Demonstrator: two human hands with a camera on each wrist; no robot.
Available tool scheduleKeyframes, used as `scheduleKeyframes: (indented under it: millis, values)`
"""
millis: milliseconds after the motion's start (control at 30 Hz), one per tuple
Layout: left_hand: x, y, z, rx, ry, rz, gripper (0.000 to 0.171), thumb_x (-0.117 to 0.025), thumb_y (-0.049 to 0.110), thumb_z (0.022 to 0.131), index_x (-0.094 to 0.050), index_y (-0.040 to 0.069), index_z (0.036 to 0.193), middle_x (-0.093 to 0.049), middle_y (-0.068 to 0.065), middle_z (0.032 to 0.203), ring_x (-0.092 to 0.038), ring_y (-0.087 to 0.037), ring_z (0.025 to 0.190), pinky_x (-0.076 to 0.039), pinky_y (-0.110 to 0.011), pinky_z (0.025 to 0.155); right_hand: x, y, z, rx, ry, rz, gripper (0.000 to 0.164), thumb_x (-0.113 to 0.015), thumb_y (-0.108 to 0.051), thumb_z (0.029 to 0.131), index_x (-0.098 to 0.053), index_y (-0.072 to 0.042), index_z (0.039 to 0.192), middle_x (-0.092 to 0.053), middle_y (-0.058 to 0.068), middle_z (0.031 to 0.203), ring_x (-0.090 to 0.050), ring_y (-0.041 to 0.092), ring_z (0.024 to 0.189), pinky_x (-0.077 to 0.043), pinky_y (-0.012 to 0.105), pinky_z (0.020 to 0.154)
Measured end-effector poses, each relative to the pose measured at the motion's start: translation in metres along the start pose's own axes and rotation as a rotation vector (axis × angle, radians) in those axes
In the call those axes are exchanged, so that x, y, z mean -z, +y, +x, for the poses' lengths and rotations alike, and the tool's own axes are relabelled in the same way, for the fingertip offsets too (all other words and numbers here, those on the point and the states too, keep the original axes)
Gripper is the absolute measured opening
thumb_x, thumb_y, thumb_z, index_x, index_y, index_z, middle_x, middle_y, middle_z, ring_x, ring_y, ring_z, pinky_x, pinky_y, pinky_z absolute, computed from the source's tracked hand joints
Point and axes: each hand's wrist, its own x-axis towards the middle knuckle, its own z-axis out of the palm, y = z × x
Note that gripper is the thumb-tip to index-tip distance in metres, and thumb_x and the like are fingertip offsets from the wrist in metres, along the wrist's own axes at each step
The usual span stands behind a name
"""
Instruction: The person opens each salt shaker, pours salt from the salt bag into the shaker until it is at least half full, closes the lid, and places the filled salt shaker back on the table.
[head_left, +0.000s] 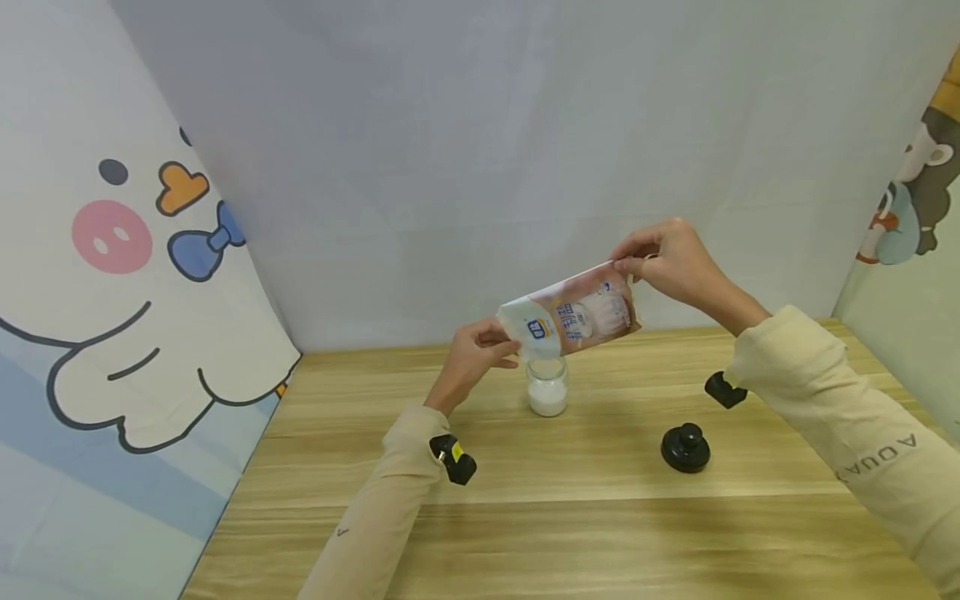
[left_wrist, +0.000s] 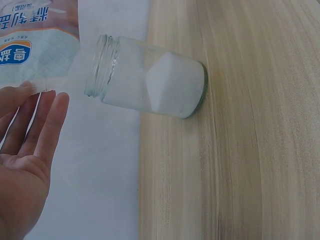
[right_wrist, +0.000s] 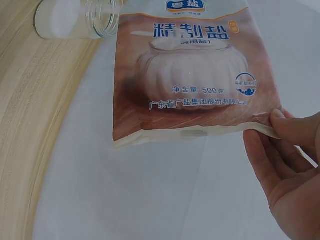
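Note:
Both hands hold a bag of salt [head_left: 581, 312] tilted over a glass jar [head_left: 547, 398]. My right hand [head_left: 671, 258] pinches the bag's raised bottom corner between thumb and fingers, as the right wrist view shows. At the lower, open end, my left hand [head_left: 476, 354] pinches the bag's edge [left_wrist: 45, 82] with the thumb against the fingers. The jar has no lid on it and stands upright on the table just under the bag's mouth. White salt [left_wrist: 175, 82] fills part of it, heaped higher toward one side. The bag overlaps the jar's rim in the head view.
A black round lid [head_left: 686, 448] with a knob lies on the wooden table [head_left: 570, 533], right of the jar. Behind the table hangs a pale cloth [head_left: 480, 167]. Cartoon-printed sheets [head_left: 112, 333] stand at the left and right sides. Black wrist cameras [head_left: 453, 460] are strapped to both sleeves.

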Motion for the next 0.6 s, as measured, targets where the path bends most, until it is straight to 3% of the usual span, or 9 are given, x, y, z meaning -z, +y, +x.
scheduleKeyframes:
  millis: [600]
  values:
    - [-0.001, -0.010, 0.003, -0.023, 0.036, -0.007, 0.013, -0.067, -0.001, 0.085, -0.061, -0.010, 0.092, -0.066, -0.016, 0.089, -0.066, -0.024, 0.083, -0.060, -0.042, 0.074, 0.001, 0.001, 0.001, 0.007, 0.000, -0.009, 0.010, -0.063, -0.003, 0.088, -0.074, -0.002, 0.087, -0.069, 0.012, 0.085, -0.062, 0.024, 0.076, -0.050, 0.026, 0.057]
